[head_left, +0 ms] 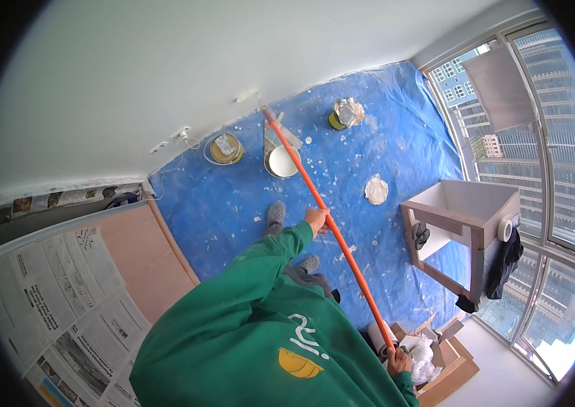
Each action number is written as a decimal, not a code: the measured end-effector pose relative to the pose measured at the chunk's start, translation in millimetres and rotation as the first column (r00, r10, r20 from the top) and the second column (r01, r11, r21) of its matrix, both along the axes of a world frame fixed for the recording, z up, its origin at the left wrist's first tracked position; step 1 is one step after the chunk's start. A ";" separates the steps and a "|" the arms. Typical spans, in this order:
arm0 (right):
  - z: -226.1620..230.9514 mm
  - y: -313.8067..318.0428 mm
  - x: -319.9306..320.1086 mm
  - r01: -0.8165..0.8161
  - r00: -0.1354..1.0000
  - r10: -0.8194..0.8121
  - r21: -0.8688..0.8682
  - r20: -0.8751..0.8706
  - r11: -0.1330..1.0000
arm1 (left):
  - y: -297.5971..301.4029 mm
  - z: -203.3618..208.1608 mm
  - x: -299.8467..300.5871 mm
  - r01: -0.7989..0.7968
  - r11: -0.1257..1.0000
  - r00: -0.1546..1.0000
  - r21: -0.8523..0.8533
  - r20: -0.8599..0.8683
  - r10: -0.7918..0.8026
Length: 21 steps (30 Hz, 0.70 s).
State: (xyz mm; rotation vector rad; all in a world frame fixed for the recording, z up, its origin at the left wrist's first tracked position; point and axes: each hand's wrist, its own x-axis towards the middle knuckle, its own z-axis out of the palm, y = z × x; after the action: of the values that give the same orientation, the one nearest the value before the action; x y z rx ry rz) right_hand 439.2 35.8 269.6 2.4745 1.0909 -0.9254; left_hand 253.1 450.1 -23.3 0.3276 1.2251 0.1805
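Note:
A long orange pole [350, 256] slants from the lower right up to the wall [131, 74]. My left hand [316, 220] is wrapped round its middle, and my right hand [399, 361] grips it near the lower end. At the far tip, a thin wire frame leads to a pale, roller-like shape [246, 97] against the wall; it blends with the wall, so its contact is hard to make out. Below the tip, the pole passes over a white bucket [280, 164] with a flat pale board [289, 131] beside it.
Blue sheeting [233, 197] with white spots covers the floor. Around stand a yellow-lidded bucket [236, 152], a can topped with crumpled paper [348, 112], a wooden-framed box [460, 220] by the windows, and a cardboard box [457, 370]. Newspaper [63, 285] covers a surface at left.

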 end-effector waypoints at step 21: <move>-4.2 98.1 -81.7 0.035 0.998 -0.041 -0.106 -0.052 0.994 | 46.2 -94.9 -79.7 -0.006 0.993 0.989 -0.120 -0.149 -0.012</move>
State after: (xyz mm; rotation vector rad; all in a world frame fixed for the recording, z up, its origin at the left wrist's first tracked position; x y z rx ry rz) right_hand 357.6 133.9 265.4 2.4058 0.9886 -1.0384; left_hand 173.5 496.3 -118.2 0.2412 1.3771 0.0794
